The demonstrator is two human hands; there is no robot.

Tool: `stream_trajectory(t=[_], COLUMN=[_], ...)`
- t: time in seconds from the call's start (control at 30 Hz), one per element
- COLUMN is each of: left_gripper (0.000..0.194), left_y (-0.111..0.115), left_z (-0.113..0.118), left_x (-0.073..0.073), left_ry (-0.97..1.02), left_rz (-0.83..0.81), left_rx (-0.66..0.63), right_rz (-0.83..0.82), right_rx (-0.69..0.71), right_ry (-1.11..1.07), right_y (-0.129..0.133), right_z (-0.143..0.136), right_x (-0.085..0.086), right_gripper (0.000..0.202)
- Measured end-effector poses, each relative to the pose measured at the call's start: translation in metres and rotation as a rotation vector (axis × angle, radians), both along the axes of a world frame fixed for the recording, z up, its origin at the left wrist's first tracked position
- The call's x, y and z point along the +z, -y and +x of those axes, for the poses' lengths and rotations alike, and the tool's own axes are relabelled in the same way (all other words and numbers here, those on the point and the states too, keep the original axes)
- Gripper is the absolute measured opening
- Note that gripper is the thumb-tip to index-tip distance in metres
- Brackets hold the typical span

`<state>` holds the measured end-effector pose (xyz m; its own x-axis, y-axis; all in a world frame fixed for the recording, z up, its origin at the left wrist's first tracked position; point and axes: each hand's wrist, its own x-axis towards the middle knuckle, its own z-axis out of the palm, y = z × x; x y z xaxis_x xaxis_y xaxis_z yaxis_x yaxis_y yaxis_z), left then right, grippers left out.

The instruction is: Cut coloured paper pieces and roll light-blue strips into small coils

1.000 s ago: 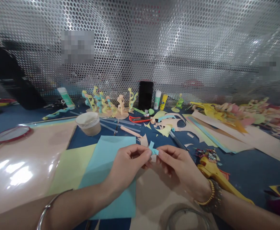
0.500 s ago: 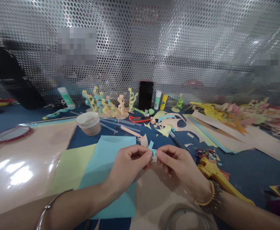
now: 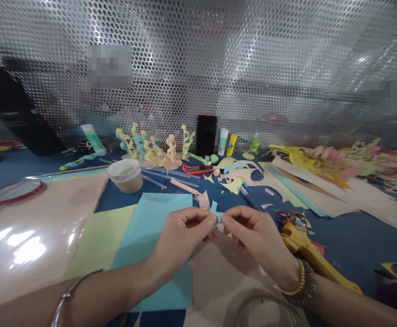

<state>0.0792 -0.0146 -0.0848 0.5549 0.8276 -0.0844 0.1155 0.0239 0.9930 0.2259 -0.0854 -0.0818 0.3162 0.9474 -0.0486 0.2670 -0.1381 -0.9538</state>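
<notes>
My left hand [image 3: 184,234] pinches a small light blue paper strip [image 3: 213,207] between thumb and index finger. Facing it, my right hand [image 3: 252,236] grips the same strip with thumb and index finger, the fingertips almost touching. One end of the strip sticks up above the fingers; its middle is largely hidden by them. Beneath my left hand and wrist lies a light blue sheet [image 3: 160,213], partly over a pale yellow sheet [image 3: 99,231]. A beige sheet [image 3: 215,281] is under my right hand.
Behind stand curled paper figures [image 3: 171,147], a black phone [image 3: 207,135] and glue sticks [image 3: 223,141]. A paper-lined cup [image 3: 125,177] is left of centre, a red cutter [image 3: 196,169] centre. Paper scraps [image 3: 361,195] and a yellow glue gun [image 3: 316,259] lie right.
The fingertips of both hands have come slightly closer together on the blue strip, and less of it shows between them. Everything else looks the same.
</notes>
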Motion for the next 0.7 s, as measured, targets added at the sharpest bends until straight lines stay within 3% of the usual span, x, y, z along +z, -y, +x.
stream_trajectory(t=[0.3,0.57,0.7], left_gripper=[0.016,0.024,0.015], left_y=[0.0005,-0.0014,-0.0013], left_z=[0.0012,0.0006,0.0012], left_x=[0.0016,-0.0031,-0.0023], left_ry=[0.004,0.081,0.035], left_rz=[-0.035,-0.051,-0.024], left_rx=[0.018,-0.056,-0.023], right_rz=[0.018,-0.032,-0.031], right_rx=[0.054,-0.007,0.0], right_ry=[-0.007,-0.001,-0.028], right_y=[-0.0002,-0.0007,-0.0009], right_z=[0.0022,0.0004,0.0001], right_x=[-0.0022,-0.0015,-0.0015], right_gripper=[0.023,0.022,0.023])
